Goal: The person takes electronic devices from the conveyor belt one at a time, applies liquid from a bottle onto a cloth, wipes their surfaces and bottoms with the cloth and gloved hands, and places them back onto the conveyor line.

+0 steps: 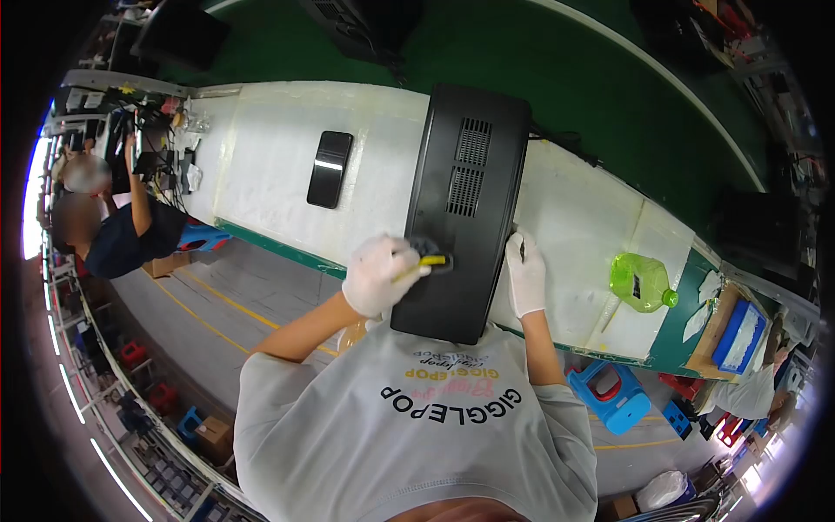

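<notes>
Black casing [470,291] lies between left hand [379,275], gripping a yellow tool [432,260], and narrowly open right hand [527,277].

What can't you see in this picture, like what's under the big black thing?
Yellow tool in the left hand: blurred in the head view, partly covered by fingers.
Black case, underside: hidden from the head view by the case itself.
Green bottle, label: too small to read in the head view.
</notes>
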Demonstrator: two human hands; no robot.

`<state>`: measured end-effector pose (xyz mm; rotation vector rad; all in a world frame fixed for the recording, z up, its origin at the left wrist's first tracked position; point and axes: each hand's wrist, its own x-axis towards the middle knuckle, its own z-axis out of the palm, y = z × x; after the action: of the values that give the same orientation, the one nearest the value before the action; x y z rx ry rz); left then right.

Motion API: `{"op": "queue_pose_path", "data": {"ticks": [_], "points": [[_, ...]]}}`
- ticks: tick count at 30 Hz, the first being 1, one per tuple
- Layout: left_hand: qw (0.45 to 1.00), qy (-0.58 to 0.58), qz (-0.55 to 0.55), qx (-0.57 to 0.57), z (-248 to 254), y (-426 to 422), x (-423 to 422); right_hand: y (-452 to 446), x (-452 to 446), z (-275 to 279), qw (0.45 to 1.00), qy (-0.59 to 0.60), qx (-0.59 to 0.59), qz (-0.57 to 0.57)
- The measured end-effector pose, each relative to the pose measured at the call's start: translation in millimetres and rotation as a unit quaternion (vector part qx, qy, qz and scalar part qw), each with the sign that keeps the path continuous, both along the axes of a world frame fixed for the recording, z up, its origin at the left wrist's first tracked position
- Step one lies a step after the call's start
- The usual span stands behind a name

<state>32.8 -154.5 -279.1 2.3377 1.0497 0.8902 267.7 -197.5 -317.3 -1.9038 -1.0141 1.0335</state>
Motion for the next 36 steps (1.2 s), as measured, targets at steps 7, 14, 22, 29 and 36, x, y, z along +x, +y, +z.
{"op": "queue_pose_path", "data": {"ticks": [7,14,22,29,36], "points": [[0.990,0.085,0.050,0.102,5,102,57,2,7,-7,1.000,-0.011,0.005,0.023],[0.979,0.052,0.137,0.140,-5,145,85,6,9,12,0.997,0.074,-0.012,0.015],[0.989,-0.002,0.149,0.015,-5,19,7,0,7,-20,0.991,0.130,-0.013,-0.001],[0.938,-0.126,0.217,-0.239,-65,32,-10,10,1,-17,0.968,0.241,-0.055,-0.036],[0.930,-0.181,0.102,-0.305,-36,13,92,17,45,-34,0.895,0.433,-0.030,-0.097]]}}
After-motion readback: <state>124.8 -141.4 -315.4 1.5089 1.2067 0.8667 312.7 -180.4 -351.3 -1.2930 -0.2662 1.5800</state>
